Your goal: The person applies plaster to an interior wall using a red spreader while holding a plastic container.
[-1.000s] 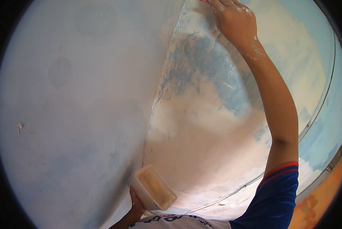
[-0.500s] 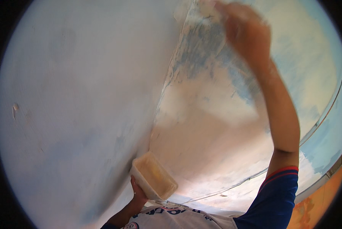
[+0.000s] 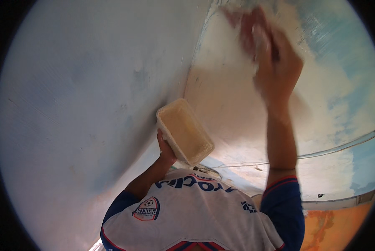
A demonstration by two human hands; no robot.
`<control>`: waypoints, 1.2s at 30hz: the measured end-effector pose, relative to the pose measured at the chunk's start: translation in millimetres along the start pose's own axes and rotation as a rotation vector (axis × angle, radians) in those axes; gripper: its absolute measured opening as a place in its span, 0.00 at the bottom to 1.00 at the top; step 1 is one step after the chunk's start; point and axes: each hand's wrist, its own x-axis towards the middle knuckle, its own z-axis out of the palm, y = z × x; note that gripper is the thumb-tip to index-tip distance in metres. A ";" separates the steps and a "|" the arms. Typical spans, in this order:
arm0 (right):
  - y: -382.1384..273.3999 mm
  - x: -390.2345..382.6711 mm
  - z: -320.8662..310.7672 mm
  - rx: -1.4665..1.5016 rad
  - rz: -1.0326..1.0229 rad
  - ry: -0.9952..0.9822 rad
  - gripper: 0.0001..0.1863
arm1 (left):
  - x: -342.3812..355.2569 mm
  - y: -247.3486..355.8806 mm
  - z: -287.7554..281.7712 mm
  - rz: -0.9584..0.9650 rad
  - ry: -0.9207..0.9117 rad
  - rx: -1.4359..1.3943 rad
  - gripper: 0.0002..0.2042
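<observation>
My left hand (image 3: 167, 149) grips the side of a rectangular off-white plastic tub (image 3: 201, 151), its thumb along the outer wall. The tub is tilted, and a pale cream paste coats its inside. Raised high on the right, my right hand (image 3: 281, 62) is closed around a reddish flat tool (image 3: 247, 29) that looks like a putty scraper, though motion smears it. This tool is close to the patchy wall (image 3: 233, 100), near the corner line. Whether its edge touches the surface I cannot tell.
A bluish-grey wall (image 3: 78, 96) fills the left side and meets the cream-and-blue one at a corner. A thin cable or pipe (image 3: 342, 148) crosses the right side. Below it, at the lower right, is an orange surface (image 3: 336, 226).
My view has shifted, so more of my shirt shows and the tub appears higher. My right hand, still raised, now shows the reddish tool; pale covering now shows over the dark patch by the corner.
</observation>
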 end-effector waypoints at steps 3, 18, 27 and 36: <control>-1.0 -89.8 -1.7 0.506 0.696 0.009 0.10 | 5.9 -7.2 10.0 0.036 -0.022 0.003 0.38; -11.3 -227.0 -12.3 0.776 1.310 -0.238 0.12 | -20.9 -16.7 -13.5 0.013 0.334 0.117 0.43; -3.6 -220.7 6.6 0.987 1.330 -0.073 0.12 | 7.6 22.1 -11.8 0.032 0.264 0.127 0.43; 0.1 -209.2 20.5 1.479 1.567 0.059 0.16 | 4.3 22.7 -8.3 0.088 0.219 0.063 0.44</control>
